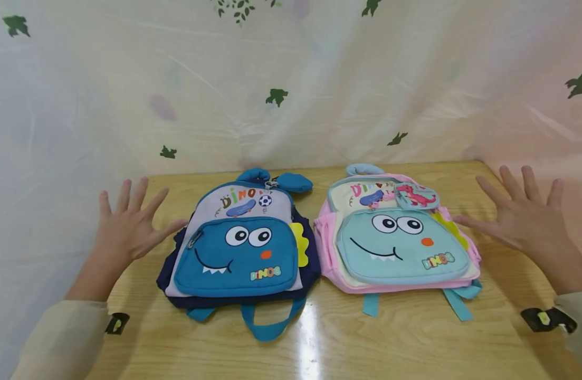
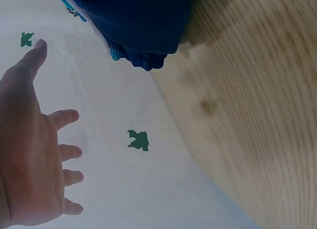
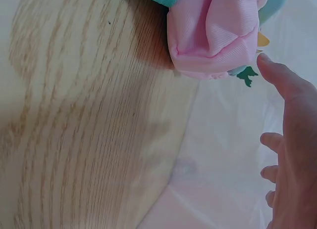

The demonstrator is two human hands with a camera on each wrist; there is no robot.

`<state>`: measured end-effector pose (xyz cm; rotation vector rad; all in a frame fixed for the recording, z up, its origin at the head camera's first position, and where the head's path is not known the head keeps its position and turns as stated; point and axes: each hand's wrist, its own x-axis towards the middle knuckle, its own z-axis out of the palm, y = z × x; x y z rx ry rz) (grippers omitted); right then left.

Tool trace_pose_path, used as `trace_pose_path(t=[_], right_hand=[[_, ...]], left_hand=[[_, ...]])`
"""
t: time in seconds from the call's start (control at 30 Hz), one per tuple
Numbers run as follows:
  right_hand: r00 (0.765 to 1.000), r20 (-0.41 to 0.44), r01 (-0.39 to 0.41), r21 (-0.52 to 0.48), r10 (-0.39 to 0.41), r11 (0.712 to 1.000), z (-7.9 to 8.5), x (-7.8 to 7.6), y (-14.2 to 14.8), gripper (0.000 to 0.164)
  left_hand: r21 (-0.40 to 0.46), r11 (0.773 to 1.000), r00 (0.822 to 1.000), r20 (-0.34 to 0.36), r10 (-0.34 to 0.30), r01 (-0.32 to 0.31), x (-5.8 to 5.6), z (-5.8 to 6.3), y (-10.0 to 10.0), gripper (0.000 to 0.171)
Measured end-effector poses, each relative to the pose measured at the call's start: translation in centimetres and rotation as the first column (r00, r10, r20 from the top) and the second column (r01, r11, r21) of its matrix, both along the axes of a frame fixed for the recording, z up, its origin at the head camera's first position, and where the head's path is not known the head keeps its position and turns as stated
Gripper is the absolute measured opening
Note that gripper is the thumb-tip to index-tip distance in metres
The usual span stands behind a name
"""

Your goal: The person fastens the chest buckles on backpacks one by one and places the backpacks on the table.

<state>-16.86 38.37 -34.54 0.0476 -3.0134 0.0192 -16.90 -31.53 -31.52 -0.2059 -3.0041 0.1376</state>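
Two small dinosaur-face backpacks lie side by side on a wooden table, faces up. The left one is a blue backpack with a grey top, a navy rim and a yellow frill at its right side. Beside it, the pink backpack has a light teal front pocket and a dinosaur tag near its top. My left hand is spread over the table's left side, thumb toward the blue backpack. On the other side my right hand has its fingers spread, thumb pointing at the pink backpack. Both hands hold nothing.
The wooden table runs back to a pale curtain with green leaf shapes, which also hangs along both sides. A blue strap loop and teal straps stick out from the backpacks toward the front.
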Motion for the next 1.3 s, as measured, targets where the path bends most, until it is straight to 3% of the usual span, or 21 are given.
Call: trace_pose_path(t=[0.2,0.47,0.83,1.0,1.13,1.3], right_hand=[[1.000,-0.019,-0.010,0.002,0.010,1.000,0.5,0.1,-0.1,0.107],[0.997,-0.067,-0.048,0.021,0.049,0.999,1.3,0.1,-1.0,0.105],[0.982,-0.063,-0.185,-0.063,0.181,0.981,2.2,-0.4,-5.2,0.099],[0.974,-0.025,-0.228,-0.174,0.227,0.958,2.9,-0.4,-7.8,0.101],[0.963,0.067,-0.232,-0.274,0.259,0.933,3.4,-0.3,-9.9,0.100],[0.940,0.097,-0.254,-0.444,0.328,0.859,3.8,0.0,-11.9,0.097]], left_hand=[[0.008,1.000,1.000,-0.008,-0.014,0.014,-0.2,0.2,0.4,0.098],[0.034,0.999,0.999,0.036,-0.025,0.024,-0.6,0.4,1.5,0.100],[0.093,0.991,0.991,0.087,-0.102,0.094,-0.6,0.7,3.3,0.096],[0.118,0.985,0.987,0.092,-0.134,0.123,-0.6,0.8,4.0,0.090],[0.171,0.977,0.981,0.123,-0.151,0.129,-0.6,0.6,4.4,0.088],[0.283,0.953,0.974,0.161,-0.160,0.109,-0.7,0.4,4.4,0.089]])
